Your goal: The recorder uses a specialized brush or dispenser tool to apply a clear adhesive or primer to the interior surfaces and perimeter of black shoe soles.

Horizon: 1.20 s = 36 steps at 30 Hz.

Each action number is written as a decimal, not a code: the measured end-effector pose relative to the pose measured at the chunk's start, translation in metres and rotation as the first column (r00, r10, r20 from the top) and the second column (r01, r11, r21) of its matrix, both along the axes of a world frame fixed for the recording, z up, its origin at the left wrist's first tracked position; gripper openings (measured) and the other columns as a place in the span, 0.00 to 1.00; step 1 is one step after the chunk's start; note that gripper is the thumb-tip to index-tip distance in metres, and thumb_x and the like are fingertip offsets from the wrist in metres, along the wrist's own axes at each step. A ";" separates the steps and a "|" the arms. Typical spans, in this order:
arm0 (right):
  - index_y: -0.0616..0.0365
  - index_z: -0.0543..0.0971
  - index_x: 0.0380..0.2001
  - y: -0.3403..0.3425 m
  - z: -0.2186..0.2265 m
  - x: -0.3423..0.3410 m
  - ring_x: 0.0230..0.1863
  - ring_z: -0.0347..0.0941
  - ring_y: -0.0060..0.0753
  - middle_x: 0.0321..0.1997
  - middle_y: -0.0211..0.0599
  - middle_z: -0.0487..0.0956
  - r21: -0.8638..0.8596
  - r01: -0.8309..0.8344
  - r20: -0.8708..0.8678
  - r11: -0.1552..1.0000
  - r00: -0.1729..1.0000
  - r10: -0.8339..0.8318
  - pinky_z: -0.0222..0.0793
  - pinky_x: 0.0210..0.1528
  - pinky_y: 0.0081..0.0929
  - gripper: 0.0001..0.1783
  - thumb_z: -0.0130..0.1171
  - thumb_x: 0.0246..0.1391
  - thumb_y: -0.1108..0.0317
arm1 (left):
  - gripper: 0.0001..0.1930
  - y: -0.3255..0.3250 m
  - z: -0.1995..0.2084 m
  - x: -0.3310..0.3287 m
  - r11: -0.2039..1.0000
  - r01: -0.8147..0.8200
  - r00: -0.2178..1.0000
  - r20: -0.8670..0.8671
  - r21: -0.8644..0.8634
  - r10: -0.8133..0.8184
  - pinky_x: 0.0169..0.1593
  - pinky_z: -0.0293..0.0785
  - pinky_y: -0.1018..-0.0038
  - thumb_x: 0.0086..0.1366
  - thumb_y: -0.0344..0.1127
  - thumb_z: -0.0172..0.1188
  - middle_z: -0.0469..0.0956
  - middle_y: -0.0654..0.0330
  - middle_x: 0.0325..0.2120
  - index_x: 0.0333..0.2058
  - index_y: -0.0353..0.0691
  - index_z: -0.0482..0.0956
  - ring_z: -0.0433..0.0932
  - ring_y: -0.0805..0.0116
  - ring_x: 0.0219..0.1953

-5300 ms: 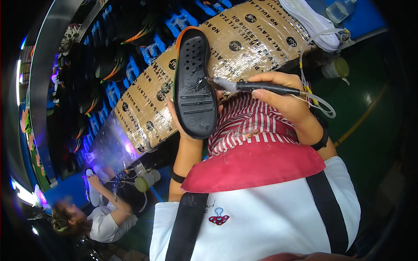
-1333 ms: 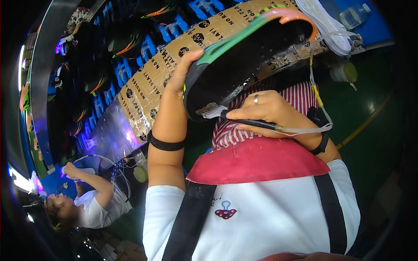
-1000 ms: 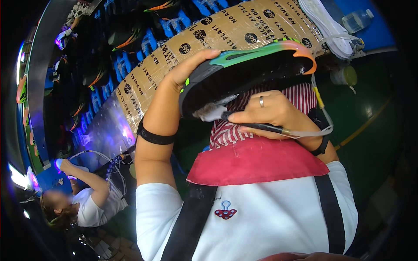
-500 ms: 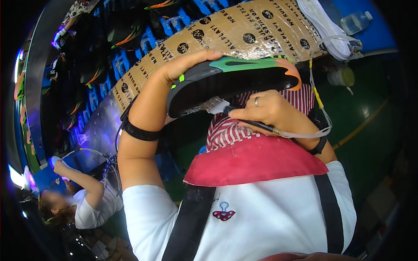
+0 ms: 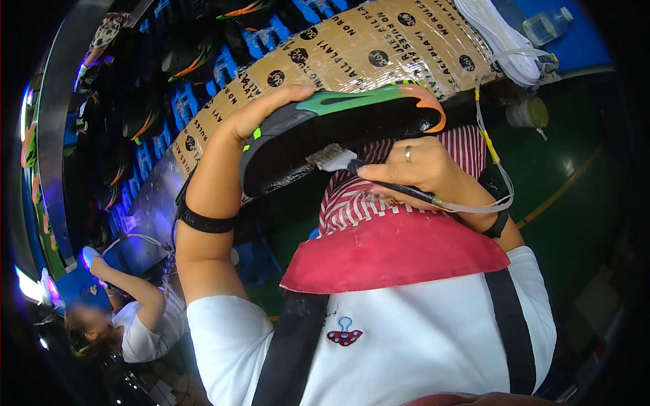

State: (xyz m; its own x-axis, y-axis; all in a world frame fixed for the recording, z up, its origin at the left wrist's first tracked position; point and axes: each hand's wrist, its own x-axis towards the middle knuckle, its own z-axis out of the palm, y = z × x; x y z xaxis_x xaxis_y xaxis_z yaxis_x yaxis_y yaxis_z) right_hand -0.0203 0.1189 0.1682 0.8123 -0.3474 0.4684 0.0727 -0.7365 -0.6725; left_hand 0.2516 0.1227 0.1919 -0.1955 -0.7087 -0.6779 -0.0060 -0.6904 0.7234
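A shoe sole (image 5: 379,130), black on its broad face with a green-to-orange side wall, is tilted in front of me. My left hand (image 5: 269,108) grips its far side near the black end, the fingers hidden behind it. In my right hand (image 5: 421,168) is a brush (image 5: 336,159) with a pale ferrule and dark handle. Its bristles touch or hover close to the sole's black face; I cannot tell which. A thin clear tube (image 5: 477,203) joins the handle's rear end. Part of the sole's face shines as if wet.
Cardboard wrapped in film (image 5: 352,51) covers the bench edge ahead. White insole-like pieces (image 5: 504,44), a clear bottle (image 5: 547,27) and a small jar (image 5: 528,112) are at the right. Blue racks (image 5: 186,101) with dark shoe parts stand at the left. A co-worker (image 5: 139,321) works at lower left.
The sole and my left hand have shifted a little to the left. The brush has moved slightly left and up, staying near the sole's lower edge.
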 end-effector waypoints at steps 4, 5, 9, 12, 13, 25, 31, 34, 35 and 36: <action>0.55 0.80 0.32 0.003 -0.002 0.001 0.18 0.67 0.31 0.16 0.32 0.68 -0.020 -0.021 -0.025 1.000 0.999 0.021 0.64 0.21 0.25 0.10 0.64 0.43 0.68 | 0.23 0.004 0.023 -0.006 0.997 -0.073 0.996 0.047 0.000 0.073 0.38 0.73 0.80 0.58 0.52 0.57 0.79 0.60 0.34 0.42 0.38 0.78 0.77 0.75 0.33; 0.56 0.80 0.32 -0.002 0.003 -0.003 0.19 0.69 0.33 0.17 0.34 0.71 -0.015 -0.097 -0.056 0.995 0.994 0.096 0.65 0.22 0.26 0.11 0.66 0.41 0.68 | 0.23 0.006 0.024 -0.006 0.997 -0.071 0.996 0.046 -0.002 0.071 0.38 0.73 0.80 0.58 0.52 0.57 0.79 0.60 0.34 0.42 0.38 0.78 0.77 0.75 0.33; 0.58 0.80 0.33 -0.001 0.010 -0.003 0.21 0.73 0.37 0.21 0.38 0.77 0.282 0.021 0.028 0.959 0.999 -0.031 0.68 0.25 0.26 0.14 0.67 0.41 0.68 | 0.25 0.009 0.007 -0.002 0.958 -0.286 0.956 -0.072 0.000 0.285 0.38 0.73 0.80 0.54 0.53 0.60 0.79 0.60 0.33 0.42 0.38 0.77 0.77 0.73 0.32; 0.63 0.80 0.33 -0.007 0.012 0.006 0.21 0.74 0.29 0.23 0.39 0.79 0.449 0.064 0.138 0.891 0.980 -0.141 0.68 0.26 0.21 0.13 0.65 0.39 0.74 | 0.24 0.014 -0.033 -0.003 0.939 -0.334 0.938 -0.130 -0.077 0.323 0.41 0.71 0.79 0.53 0.53 0.60 0.78 0.61 0.35 0.41 0.40 0.78 0.76 0.72 0.34; 0.64 0.80 0.34 -0.010 0.013 0.007 0.24 0.75 0.24 0.24 0.38 0.79 0.501 0.109 0.048 0.859 0.987 -0.154 0.68 0.28 0.18 0.12 0.63 0.41 0.75 | 0.24 0.017 -0.044 -0.005 0.931 -0.359 0.928 -0.138 -0.072 0.347 0.41 0.71 0.79 0.53 0.53 0.60 0.78 0.60 0.35 0.41 0.40 0.77 0.76 0.72 0.35; 0.63 0.81 0.32 -0.028 -0.004 -0.004 0.20 0.71 0.17 0.20 0.32 0.78 0.763 0.200 0.017 0.615 0.945 -0.328 0.64 0.23 0.14 0.09 0.64 0.44 0.72 | 0.28 0.036 -0.048 -0.041 0.868 -0.496 0.797 -0.407 -0.019 0.446 0.42 0.73 0.76 0.52 0.52 0.57 0.78 0.53 0.37 0.45 0.35 0.75 0.78 0.66 0.36; 0.62 0.81 0.32 -0.052 -0.008 -0.026 0.21 0.70 0.16 0.21 0.29 0.77 0.681 0.471 -0.033 0.561 0.784 -0.619 0.64 0.25 0.13 0.08 0.63 0.46 0.73 | 0.29 0.052 -0.045 -0.033 0.869 -0.494 0.778 -0.438 0.015 0.450 0.45 0.74 0.73 0.54 0.50 0.53 0.76 0.50 0.43 0.50 0.34 0.72 0.78 0.63 0.39; 0.64 0.81 0.32 -0.041 -0.012 -0.012 0.24 0.72 0.17 0.24 0.29 0.79 0.479 0.528 0.125 0.701 0.750 -0.650 0.67 0.28 0.15 0.09 0.63 0.46 0.73 | 0.32 0.055 -0.038 -0.047 0.836 -0.547 0.775 -0.395 -0.031 0.493 0.50 0.73 0.65 0.56 0.52 0.48 0.74 0.49 0.46 0.53 0.34 0.67 0.75 0.57 0.46; 0.63 0.80 0.33 -0.028 -0.006 -0.007 0.27 0.74 0.18 0.27 0.33 0.80 0.564 0.491 0.048 0.664 0.783 -0.620 0.69 0.30 0.17 0.10 0.64 0.45 0.72 | 0.31 0.054 -0.034 -0.052 0.804 -0.594 0.709 -0.469 0.004 0.526 0.49 0.74 0.66 0.57 0.52 0.47 0.75 0.49 0.45 0.53 0.35 0.68 0.77 0.58 0.44; 0.62 0.80 0.34 -0.023 -0.010 -0.002 0.25 0.75 0.24 0.26 0.38 0.80 0.299 0.487 0.159 0.820 0.822 -0.546 0.69 0.28 0.20 0.11 0.65 0.43 0.72 | 0.30 0.050 -0.032 -0.054 0.774 -0.632 0.638 -0.541 0.037 0.547 0.48 0.75 0.67 0.57 0.52 0.46 0.75 0.49 0.44 0.52 0.35 0.69 0.78 0.59 0.42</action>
State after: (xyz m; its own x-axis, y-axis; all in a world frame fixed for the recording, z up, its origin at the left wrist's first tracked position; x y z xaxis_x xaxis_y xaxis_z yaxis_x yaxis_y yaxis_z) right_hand -0.0226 0.0956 0.1586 0.3613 -0.8079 0.4655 -0.1014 -0.5303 -0.8417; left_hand 0.1973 0.1730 0.1603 0.0260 -0.8715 -0.4897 0.7501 -0.3068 0.5858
